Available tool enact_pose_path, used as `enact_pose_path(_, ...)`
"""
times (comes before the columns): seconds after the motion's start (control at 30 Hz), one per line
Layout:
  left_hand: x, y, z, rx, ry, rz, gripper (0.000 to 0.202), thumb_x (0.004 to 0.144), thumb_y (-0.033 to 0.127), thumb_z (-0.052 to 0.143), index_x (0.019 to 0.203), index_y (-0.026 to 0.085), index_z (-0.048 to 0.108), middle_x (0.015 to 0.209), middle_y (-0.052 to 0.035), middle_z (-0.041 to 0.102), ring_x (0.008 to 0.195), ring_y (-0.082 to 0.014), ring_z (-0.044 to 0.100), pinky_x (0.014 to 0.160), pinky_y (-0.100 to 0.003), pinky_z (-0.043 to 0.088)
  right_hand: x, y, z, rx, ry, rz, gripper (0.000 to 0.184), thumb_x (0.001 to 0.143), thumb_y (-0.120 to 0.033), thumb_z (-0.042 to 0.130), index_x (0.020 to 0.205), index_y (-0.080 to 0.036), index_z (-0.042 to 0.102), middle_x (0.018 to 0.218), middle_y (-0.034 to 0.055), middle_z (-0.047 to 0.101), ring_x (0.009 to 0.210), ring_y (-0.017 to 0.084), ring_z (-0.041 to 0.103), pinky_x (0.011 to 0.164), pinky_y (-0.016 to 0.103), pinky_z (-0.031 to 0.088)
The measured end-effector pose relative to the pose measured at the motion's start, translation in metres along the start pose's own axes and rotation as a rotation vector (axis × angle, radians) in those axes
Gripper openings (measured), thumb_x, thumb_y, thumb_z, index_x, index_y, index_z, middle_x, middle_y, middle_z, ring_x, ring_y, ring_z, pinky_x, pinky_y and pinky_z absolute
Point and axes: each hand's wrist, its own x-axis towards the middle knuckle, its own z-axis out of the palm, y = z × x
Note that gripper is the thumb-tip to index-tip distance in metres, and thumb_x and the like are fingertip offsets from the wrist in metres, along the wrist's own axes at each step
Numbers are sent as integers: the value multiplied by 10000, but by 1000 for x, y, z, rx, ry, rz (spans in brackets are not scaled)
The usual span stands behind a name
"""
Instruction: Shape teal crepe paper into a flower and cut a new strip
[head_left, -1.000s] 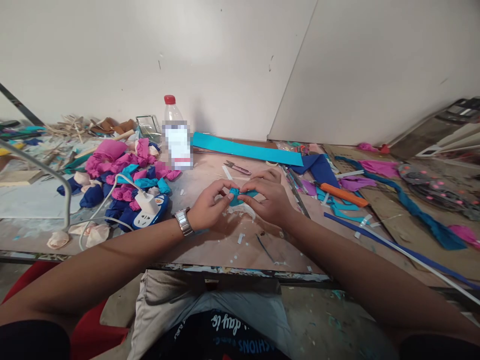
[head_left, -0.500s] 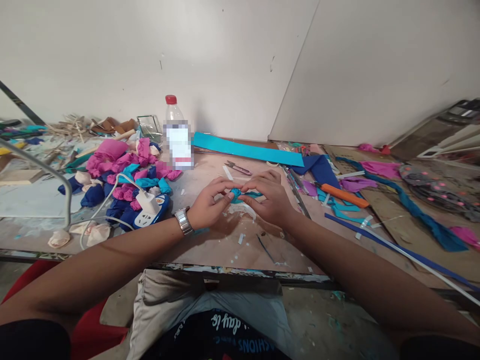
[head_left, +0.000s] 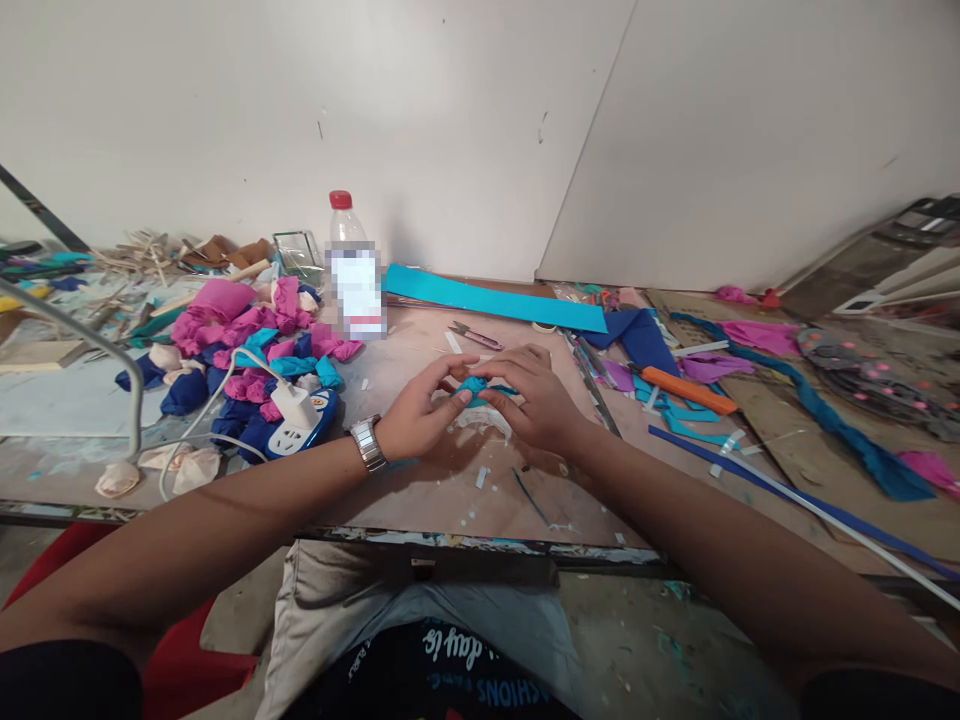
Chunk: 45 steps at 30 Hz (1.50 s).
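Between my two hands is a small teal crumpled piece of cloth (head_left: 472,386), held above the middle of the table. My left hand (head_left: 429,408), with a metal watch (head_left: 367,442) on its wrist, pinches it between thumb and fingers from the left. From the right, my right hand (head_left: 536,395) grips it too, with a teal tail showing under its fingers. A whitish curved strip (head_left: 484,426) lies on the table just below the cloth. Past my fingers rest small thread snips (head_left: 476,335).
A pile of pink and blue cloth bunches (head_left: 255,340) and a power strip (head_left: 304,425) lie left. Behind stands a red-capped bottle (head_left: 347,225) near a bright blue strip (head_left: 495,299). An orange cutter (head_left: 690,391) and fabric scraps (head_left: 645,340) lie right.
My fingers have shifted slightly around the teal cloth, which looks a little rounder between them. Both hands stay in the same place over the table.
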Motion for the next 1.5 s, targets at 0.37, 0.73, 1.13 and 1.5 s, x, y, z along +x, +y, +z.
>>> enact_pose_path(0.37,0,-2,0,168,-142,-64,322,954,227,487,1190,160,696,990,-69,738,888,-228,650,881,-397,531,0,2,-1,7,98,3,218,1041,-396,535,1125,-224,639,1090,82,745,1021,265,648,956,435,373)
enact_pose_path(0.73,0,2,1,51,33,62,407,959,329,639,1336,208,547,1348,-134,628,1213,-255,614,1052,-425,476,3,1,-2,-19,21,-25,210,1015,-422,606,1095,-244,681,1036,60,773,1005,257,665,941,436,377)
enact_pose_path(1.13,0,-1,1,-2,74,42,300,994,378,614,1244,216,579,1275,-107,645,1159,-221,629,1005,-379,494,3,2,-3,-48,17,-23,265,979,-466,666,1138,-255,688,989,41,779,973,251,670,938,435,360)
enact_pose_path(1.5,2,-3,1,-59,112,13,278,984,427,630,1148,202,627,1186,-97,672,1115,-214,634,976,-361,490,2,1,-5,-79,112,24,227,971,-468,677,909,-251,679,864,19,767,875,233,670,952,436,369)
